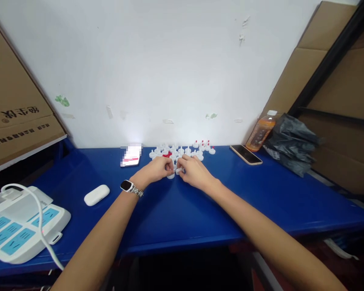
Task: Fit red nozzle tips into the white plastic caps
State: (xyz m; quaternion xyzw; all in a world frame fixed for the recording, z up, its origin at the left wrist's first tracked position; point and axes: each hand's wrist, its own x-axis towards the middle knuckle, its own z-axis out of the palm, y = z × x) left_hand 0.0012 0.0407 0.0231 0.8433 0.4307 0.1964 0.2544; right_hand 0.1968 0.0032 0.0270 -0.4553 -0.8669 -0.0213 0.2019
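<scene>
In the head view, white nozzle caps (pixel 188 151) stand grouped at the back of the blue table, with a small pile of red tips (pixel 167 155) among them. My left hand (pixel 159 169), wearing a watch, has its fingers pinched at a white nozzle cap (pixel 170 176) just under the fingertips. Close beside it, my right hand (pixel 194 169) pinches another white cap (pixel 178 171), tilted on its side. The fingers partly cover both caps. Several caps with red tips (pixel 208 145) stand behind and to the right of my right hand.
A lit phone (pixel 131 156) and a white earphone case (pixel 97 195) lie to the left, near a power strip (pixel 53 230) with a white cable. To the right are a dark-screened phone (pixel 246 154), a drink bottle (pixel 261 132) and a black plastic bag (pixel 295 143). A white wall (pixel 182 72) stands behind.
</scene>
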